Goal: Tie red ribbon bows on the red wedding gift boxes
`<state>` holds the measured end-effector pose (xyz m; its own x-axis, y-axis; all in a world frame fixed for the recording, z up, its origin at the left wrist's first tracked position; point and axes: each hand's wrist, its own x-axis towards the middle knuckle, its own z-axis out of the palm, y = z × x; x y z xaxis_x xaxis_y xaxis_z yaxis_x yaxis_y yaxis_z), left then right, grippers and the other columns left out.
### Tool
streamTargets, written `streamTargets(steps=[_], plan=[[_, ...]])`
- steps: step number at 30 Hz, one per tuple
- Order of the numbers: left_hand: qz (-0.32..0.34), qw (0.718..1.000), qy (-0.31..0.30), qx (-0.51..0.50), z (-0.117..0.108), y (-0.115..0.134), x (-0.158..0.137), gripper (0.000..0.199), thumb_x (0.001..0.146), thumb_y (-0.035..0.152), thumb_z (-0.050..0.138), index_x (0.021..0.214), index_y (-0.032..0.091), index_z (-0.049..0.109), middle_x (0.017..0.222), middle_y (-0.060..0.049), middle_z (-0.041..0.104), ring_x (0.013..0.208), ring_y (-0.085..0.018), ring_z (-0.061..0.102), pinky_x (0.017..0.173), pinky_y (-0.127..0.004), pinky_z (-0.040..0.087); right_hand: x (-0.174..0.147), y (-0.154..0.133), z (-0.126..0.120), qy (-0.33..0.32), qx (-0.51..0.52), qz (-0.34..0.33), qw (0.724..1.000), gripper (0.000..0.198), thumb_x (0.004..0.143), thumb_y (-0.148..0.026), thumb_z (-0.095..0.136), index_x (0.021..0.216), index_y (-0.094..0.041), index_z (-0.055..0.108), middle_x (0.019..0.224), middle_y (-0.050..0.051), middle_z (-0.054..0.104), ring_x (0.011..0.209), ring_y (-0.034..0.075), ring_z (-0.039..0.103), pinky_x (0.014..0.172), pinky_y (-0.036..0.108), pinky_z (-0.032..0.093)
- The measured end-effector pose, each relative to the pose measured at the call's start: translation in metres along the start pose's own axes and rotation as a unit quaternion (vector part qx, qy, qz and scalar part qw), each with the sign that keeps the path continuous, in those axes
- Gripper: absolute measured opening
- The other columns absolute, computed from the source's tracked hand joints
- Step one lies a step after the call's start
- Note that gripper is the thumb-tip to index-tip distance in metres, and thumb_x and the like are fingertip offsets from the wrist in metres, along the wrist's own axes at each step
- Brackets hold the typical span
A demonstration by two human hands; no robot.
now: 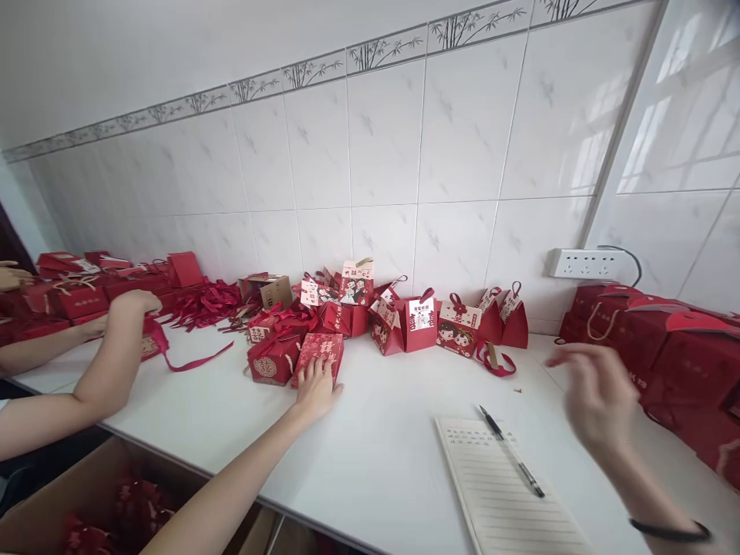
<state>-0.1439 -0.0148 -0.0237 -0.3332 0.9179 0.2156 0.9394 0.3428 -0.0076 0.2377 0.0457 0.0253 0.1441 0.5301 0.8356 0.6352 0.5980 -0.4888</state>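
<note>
My left hand [317, 391] lies over a red patterned gift box [324, 348], its fingers across the top and the thumb at the right edge. Against that box's left side stands another red gift box [271, 362] with a round gold emblem. Blurred by motion, my right hand [601, 397] hovers over the right of the table with bent fingers; whether they hold anything cannot be made out. Below and left of it lies a lined notebook [509, 493] with handwriting, and a black pen [512, 449] rests across the page.
Small red gift boxes with ribbon loops [422, 324] line the wall. A ribbon pile [211, 302] is further left, near a co-worker's arms [109, 378]. Large red boxes [664, 347] stand at right under a power strip [583, 264]. An open carton [109, 478] sits below the table edge.
</note>
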Motion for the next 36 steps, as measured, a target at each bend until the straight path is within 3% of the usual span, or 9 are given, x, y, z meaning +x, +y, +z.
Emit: streamTargets(steps=[2,5,10,17,21,25,28,31,36], plan=[[0.001,1.000,0.010,0.027,-0.003,0.002,0.002,0.051,0.084,0.028,0.045,0.130,0.006,0.042,0.134,-0.023,0.045,0.125,-0.033,0.041,0.102,-0.048,0.029,-0.014,0.011,0.023,-0.099,0.031,0.023,0.994,0.037,0.088,-0.049,0.033,0.081,-0.019,0.054,0.071,0.008,0.061,0.065,0.019,0.059,0.059,0.031,0.047],[0.015,0.998,0.010,0.068,-0.009,0.001,0.006,0.043,0.082,0.023,0.047,0.121,0.006,0.050,0.121,-0.021,0.056,0.112,-0.033,0.053,0.095,-0.047,0.036,-0.038,0.029,0.049,-0.250,0.019,0.034,0.968,0.037,0.084,-0.048,0.031,0.078,-0.020,0.054,0.078,0.009,0.062,0.069,0.021,0.059,0.064,0.034,0.047],[0.033,0.992,-0.026,0.121,-0.020,-0.006,0.007,0.044,0.077,0.010,0.047,0.121,0.002,0.051,0.108,-0.024,0.061,0.094,-0.033,0.063,0.077,-0.042,0.051,-0.057,0.041,0.057,-0.401,-0.067,0.093,0.909,0.040,0.086,-0.046,0.028,0.091,-0.019,0.057,0.095,0.011,0.059,0.085,0.023,0.059,0.073,0.036,0.048],[0.084,0.980,-0.026,0.178,-0.040,-0.009,0.001,0.062,0.077,-0.009,0.022,0.129,0.011,0.048,0.130,-0.027,0.047,0.096,-0.033,0.065,0.075,-0.043,0.054,-0.055,0.022,0.051,-0.475,-0.158,0.081,0.862,0.037,0.088,-0.035,0.039,0.114,-0.013,0.054,0.108,0.014,0.055,0.101,0.026,0.055,0.083,0.036,0.044],[0.107,0.977,-0.017,0.185,-0.070,-0.018,0.007,0.053,0.074,-0.011,0.025,0.110,0.008,0.058,0.115,-0.025,0.057,0.093,-0.033,0.065,0.075,-0.044,0.053,-0.054,0.011,0.047,-0.476,-0.209,0.058,0.852,0.035,0.087,-0.029,0.045,0.117,-0.013,0.053,0.108,0.014,0.054,0.101,0.027,0.054,0.084,0.037,0.042],[0.107,0.981,-0.012,0.159,-0.109,-0.032,0.026,0.048,0.072,-0.010,0.031,0.107,0.011,0.056,0.102,-0.017,0.063,0.093,-0.030,0.065,0.074,-0.039,0.051,-0.050,0.008,0.042,-0.452,-0.247,0.040,0.856,0.033,0.088,-0.029,0.047,0.117,-0.012,0.052,0.109,0.015,0.054,0.104,0.028,0.053,0.084,0.038,0.041],[0.118,0.985,-0.017,0.125,-0.136,-0.034,0.036,0.050,0.072,-0.006,0.033,0.108,0.019,0.056,0.092,-0.008,0.067,0.084,-0.023,0.066,0.069,-0.029,0.048,-0.045,0.007,0.036,-0.468,-0.247,0.052,0.847,0.025,0.091,-0.032,0.041,0.103,-0.013,0.054,0.093,0.012,0.061,0.088,0.026,0.059,0.080,0.038,0.040],[0.201,0.976,-0.067,0.047,-0.156,-0.012,0.031,0.054,0.070,-0.004,0.034,0.108,0.026,0.059,0.094,-0.002,0.067,0.082,-0.018,0.065,0.067,-0.024,0.046,-0.043,0.004,0.030,-0.501,-0.250,0.091,0.824,0.025,0.091,-0.038,0.040,0.088,-0.016,0.051,0.075,0.008,0.062,0.074,0.026,0.061,0.066,0.034,0.040],[0.353,0.927,-0.118,0.051,-0.153,0.063,0.008,0.056,0.065,-0.007,0.040,0.104,0.026,0.063,0.102,-0.003,0.066,0.094,-0.021,0.062,0.070,-0.025,0.046,-0.043,0.000,0.023,-0.535,-0.229,0.108,0.806,0.019,0.084,-0.032,0.048,0.093,-0.016,0.051,0.084,0.012,0.062,0.077,0.028,0.061,0.059,0.029,0.035]])
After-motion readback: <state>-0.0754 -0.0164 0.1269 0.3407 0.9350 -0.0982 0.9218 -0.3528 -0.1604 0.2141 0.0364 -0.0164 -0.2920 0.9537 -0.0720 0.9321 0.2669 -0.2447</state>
